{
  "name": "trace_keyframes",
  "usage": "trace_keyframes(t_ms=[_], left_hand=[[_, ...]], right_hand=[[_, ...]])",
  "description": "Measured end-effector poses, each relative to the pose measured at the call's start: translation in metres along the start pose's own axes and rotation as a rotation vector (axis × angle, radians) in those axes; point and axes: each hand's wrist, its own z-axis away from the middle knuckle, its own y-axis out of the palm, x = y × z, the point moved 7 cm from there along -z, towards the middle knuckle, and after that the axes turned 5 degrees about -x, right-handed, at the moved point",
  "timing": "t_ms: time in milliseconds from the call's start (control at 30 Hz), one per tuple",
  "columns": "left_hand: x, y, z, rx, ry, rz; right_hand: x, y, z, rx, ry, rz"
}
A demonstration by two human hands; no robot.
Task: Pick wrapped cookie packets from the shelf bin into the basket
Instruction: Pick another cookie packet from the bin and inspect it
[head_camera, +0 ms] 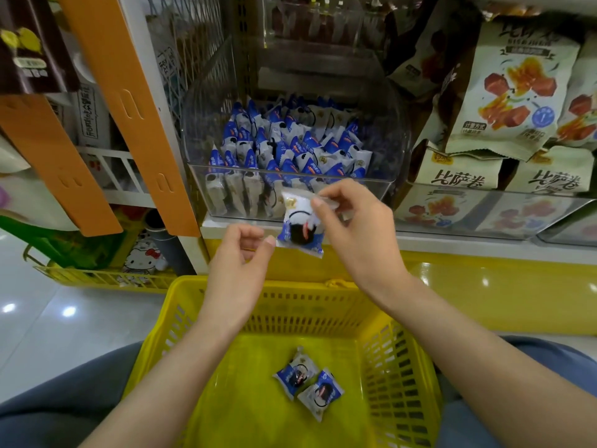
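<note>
A clear plastic shelf bin (384, 189) holds several blue-and-white wrapped cookie packets (290, 150). In front of the bin, my right hand (355, 227) pinches the top edge of one cookie packet (298, 232), which hangs above the yellow basket (326, 302). My left hand (240, 260) is just left of that packet, its fingers curled and a fingertip at the packet's lower left corner; whether it holds the wrapper I cannot tell. Two cookie packets (308, 384) lie on the basket floor.
Cream snack bags (507, 101) are stacked to the right of the bin. An orange shelf post (135, 118) stands to the left. A yellow shelf ledge (484, 286) runs behind the basket. The basket rests on my lap above a white tiled floor (48, 318).
</note>
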Motion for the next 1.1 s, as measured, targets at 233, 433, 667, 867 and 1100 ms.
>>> trace_keyframes(t_ms=[233, 433, 667, 867, 1100], left_hand=[[-0.002, 0.013, 0.006, 0.175, -0.328, 0.610], [-0.002, -0.001, 0.003, 0.014, -0.235, 0.509], [-0.008, 0.006, 0.007, 0.091, -0.174, 0.417], [-0.019, -0.004, 0.005, -0.044, 0.126, 0.077], [-0.023, 0.007, 0.011, 0.034, 0.328, -0.247]], right_hand=[[0.027, 0.009, 0.021, 0.220, -0.329, 0.003], [0.035, 0.010, 0.033, 0.192, -0.487, 0.185], [-0.012, 0.032, 0.031, 0.337, 0.458, -0.430], [-0.022, 0.039, 0.039, 0.303, 0.692, -0.622], [-0.025, 0.042, 0.044, 0.312, 0.794, -0.721]])
